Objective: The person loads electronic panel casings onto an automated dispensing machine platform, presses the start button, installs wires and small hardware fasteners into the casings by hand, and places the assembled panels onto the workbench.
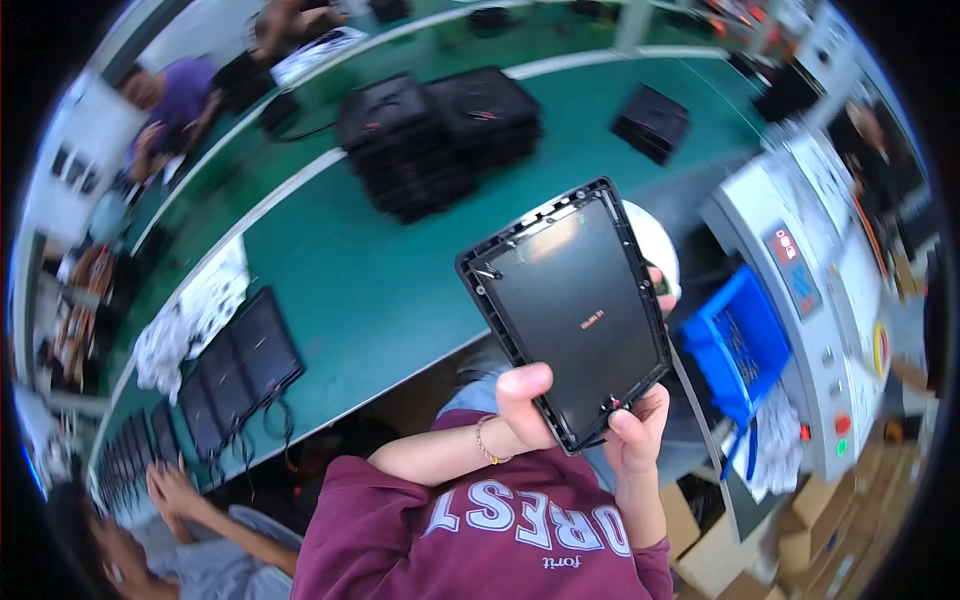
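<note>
A black rectangular plastic housing (580, 310), like the shell of a tablet, is held up tilted before me, its inner side facing me. It has a raised rim with clips and screw posts, and small orange print in the middle. My left hand (525, 400) grips its lower left edge, thumb on the rim. My right hand (638, 430) is closed on the lower right corner, near a small red and silver part. More fingertips show at the far right edge; which hand they belong to is unclear.
Stacks of black housings (440, 130) stand on the green table (400, 290); another black pile (652, 122) lies farther right. Black panels with cables (240, 370) lie left, near a co-worker's hands (172, 490). Right are a blue bin (740, 345) and a grey machine (800, 260).
</note>
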Demonstrator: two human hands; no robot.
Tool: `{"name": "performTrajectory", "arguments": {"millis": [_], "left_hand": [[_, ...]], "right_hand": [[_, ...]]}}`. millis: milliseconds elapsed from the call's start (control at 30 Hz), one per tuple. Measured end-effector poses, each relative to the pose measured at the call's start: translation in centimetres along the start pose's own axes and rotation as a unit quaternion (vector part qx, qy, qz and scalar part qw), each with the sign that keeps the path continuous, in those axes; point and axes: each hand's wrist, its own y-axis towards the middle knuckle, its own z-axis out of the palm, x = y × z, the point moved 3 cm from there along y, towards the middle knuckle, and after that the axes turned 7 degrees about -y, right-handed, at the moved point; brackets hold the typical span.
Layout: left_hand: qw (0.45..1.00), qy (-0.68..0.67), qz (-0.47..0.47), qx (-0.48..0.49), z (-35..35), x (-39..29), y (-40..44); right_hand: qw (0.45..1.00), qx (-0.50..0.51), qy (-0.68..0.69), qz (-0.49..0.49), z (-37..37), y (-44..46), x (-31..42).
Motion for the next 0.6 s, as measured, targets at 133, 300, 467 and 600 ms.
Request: {"name": "performTrajectory", "arguments": {"millis": [133, 300, 467, 600], "left_hand": [[0.979, 0.019, 0.153, -0.133, -3.4, -6.9, -4.2], [0.851, 0.196, 0.189, -0.449, -12.1, -15.7, -12.2], [0.829, 0.233, 0.167, -0.481, -14.9, -20.9, -15.2], [0.749, 0.366, 0.177, -0.523, -14.8, -22.3, -15.2]], "right_hand": [[0.983, 0.147, -0.092, 0.060, 2.9, 2.6, -1.9], [0.983, 0.146, -0.082, 0.072, 2.4, 3.0, -4.0], [0.983, 0.123, -0.110, 0.074, 2.4, 2.9, -4.4], [0.984, 0.111, -0.108, 0.086, 1.5, 2.7, -4.9]]}}
